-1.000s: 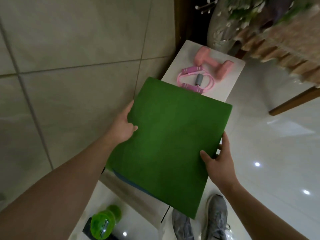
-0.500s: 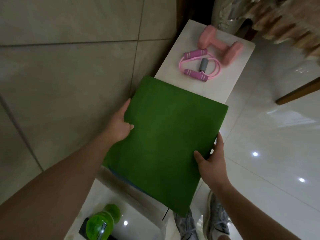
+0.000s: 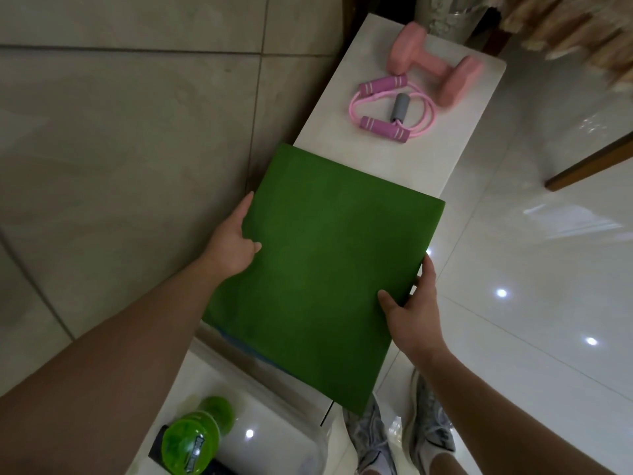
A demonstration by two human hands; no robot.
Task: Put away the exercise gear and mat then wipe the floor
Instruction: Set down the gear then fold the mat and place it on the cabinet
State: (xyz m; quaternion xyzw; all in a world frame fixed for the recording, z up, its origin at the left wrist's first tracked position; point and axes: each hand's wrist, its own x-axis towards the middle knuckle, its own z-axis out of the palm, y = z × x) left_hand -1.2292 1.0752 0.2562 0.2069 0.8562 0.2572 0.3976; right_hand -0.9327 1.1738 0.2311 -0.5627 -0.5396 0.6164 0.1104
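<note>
A folded green mat (image 3: 322, 265), with a blue layer showing at its near left edge, hangs flat over a white ledge (image 3: 459, 145). My left hand (image 3: 236, 241) grips its left edge, thumb on top. Holding the right edge, my right hand (image 3: 416, 310) also has its thumb on top. Farther along the ledge lie a pink dumbbell (image 3: 438, 68) and a pink resistance band (image 3: 387, 109) with purple handles and a grey middle sleeve. Whether the mat touches the ledge is unclear.
A green bottle (image 3: 191, 440) lies on a glossy white surface at the near end. A tiled wall (image 3: 130, 149) runs along the left. Glossy white floor (image 3: 548, 269) stretches to the right. My grey sneakers (image 3: 404, 440) stand below the mat. A vase (image 3: 448, 15) stands at the ledge's far end.
The view has tilted slightly, so the ledge and gear sit higher in frame. Both hands keep the same grip on the mat, which stays at about the same place over the ledge.
</note>
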